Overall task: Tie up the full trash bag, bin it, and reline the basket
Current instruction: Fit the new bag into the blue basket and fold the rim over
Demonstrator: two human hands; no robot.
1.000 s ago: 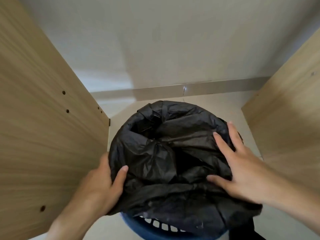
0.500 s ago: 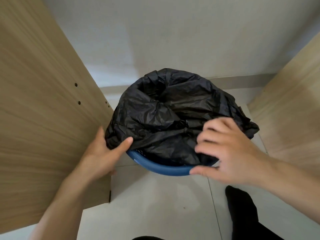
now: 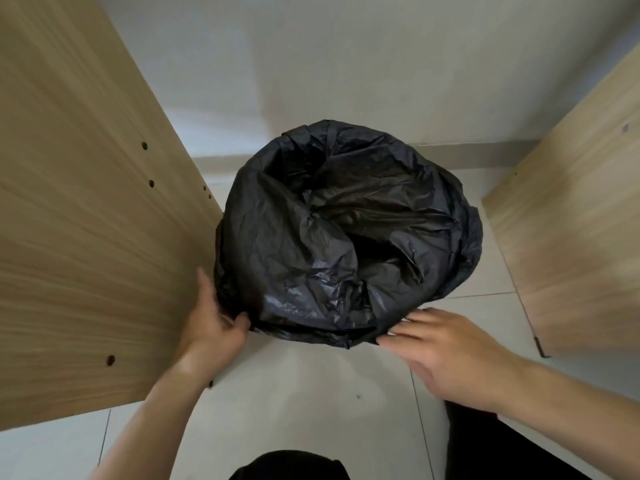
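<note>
A crumpled black trash bag [image 3: 346,237] is draped over the whole basket on the tiled floor, and its edge hangs down past the rim, so the blue basket is hidden. The bag's mouth sags open in the middle. My left hand [image 3: 211,317] grips the bag's lower left edge, fingers curled under the plastic. My right hand [image 3: 446,344] lies flat with fingers together and extended, its fingertips touching the bag's near right edge, holding nothing.
A wooden panel [image 3: 79,220] with drilled holes stands close on the left, touching the bag's side. Another wooden panel [image 3: 575,220] stands on the right. A white wall [image 3: 346,64] is behind. Dark trouser legs [image 3: 287,467] show at the bottom.
The bag's edge has been pulled down over the near rim, hiding the blue basket seen half a second ago. My right hand has flattened and dropped to the bag's lower edge.
</note>
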